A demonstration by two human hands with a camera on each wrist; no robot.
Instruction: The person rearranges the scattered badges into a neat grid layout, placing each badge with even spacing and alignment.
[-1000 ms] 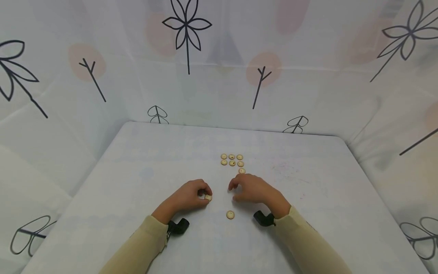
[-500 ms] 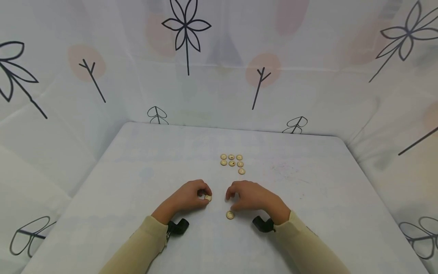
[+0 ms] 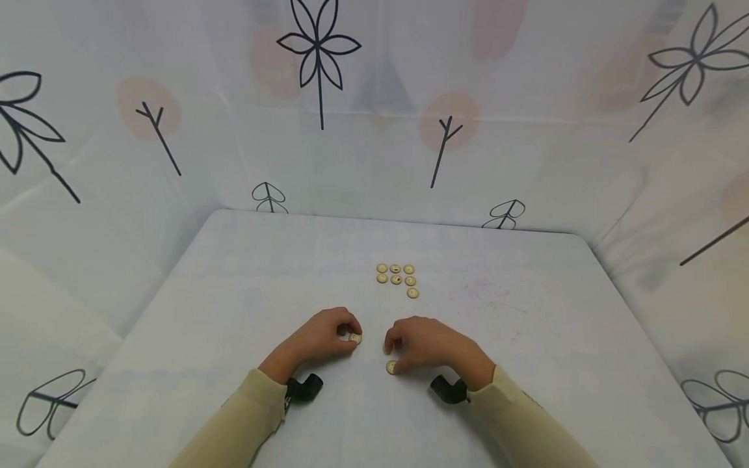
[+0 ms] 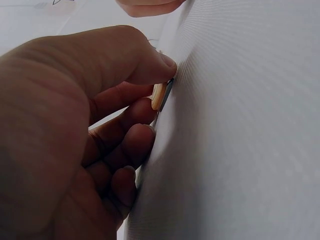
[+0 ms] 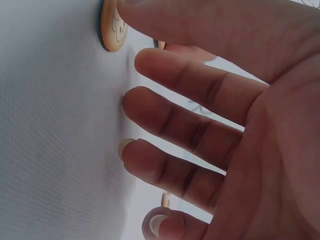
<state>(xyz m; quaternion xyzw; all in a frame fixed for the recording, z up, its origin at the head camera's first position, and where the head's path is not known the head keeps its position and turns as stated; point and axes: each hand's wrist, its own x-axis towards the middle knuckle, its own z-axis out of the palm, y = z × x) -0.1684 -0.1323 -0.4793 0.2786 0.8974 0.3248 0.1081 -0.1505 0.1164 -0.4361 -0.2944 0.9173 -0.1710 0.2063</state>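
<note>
My left hand rests on the white table and pinches a small round wooden disc between thumb and fingers. In the left wrist view that disc stands on edge against the surface and has a dark underside. To the right, the thumb of my right hand touches the edge of a second disc lying flat. The right wrist view shows a line drawing on this disc. There the other fingers are spread and loosely bent, with nothing between them.
Beyond the hands lie several similar discs: a far row with a disc, a nearer row with a disc, and one single disc in front at the right. A patterned cloth hangs behind the white table.
My right hand has drawn back toward me from the single front disc, and its thumb has come onto the near disc. The left hand keeps its pinch and place.
</note>
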